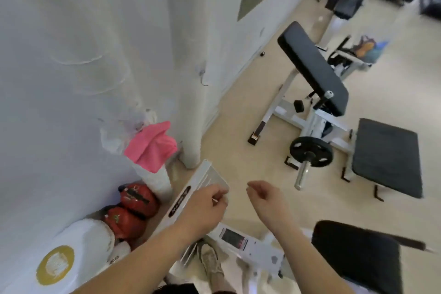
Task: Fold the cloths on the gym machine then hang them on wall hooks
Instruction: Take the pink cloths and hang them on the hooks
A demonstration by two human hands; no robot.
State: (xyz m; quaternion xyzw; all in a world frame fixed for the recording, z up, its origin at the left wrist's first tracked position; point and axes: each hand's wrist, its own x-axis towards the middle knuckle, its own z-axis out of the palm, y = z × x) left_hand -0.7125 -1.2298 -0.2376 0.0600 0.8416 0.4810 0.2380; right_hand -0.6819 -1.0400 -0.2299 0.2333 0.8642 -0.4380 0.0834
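Finds pink cloth (151, 145) hung on the wall at nine o'clock, bunched rather than flat. Sees no cloth on the gym machine (317, 102) at two o'clock. Notes a coloured item (367, 51) on a farther frame at one o'clock, too blurred to identify. Records left grip (207, 200) at six o'clock, fingers curled; cannot tell whether pinching anything. Records right grip (262, 194) just beside it, loosely curled, holding nothing. Judges one hanging done, remainder unconfirmed.

Bright, even daylight, soft shadows, motion blur throughout, and wide-angle bending toward the edges.
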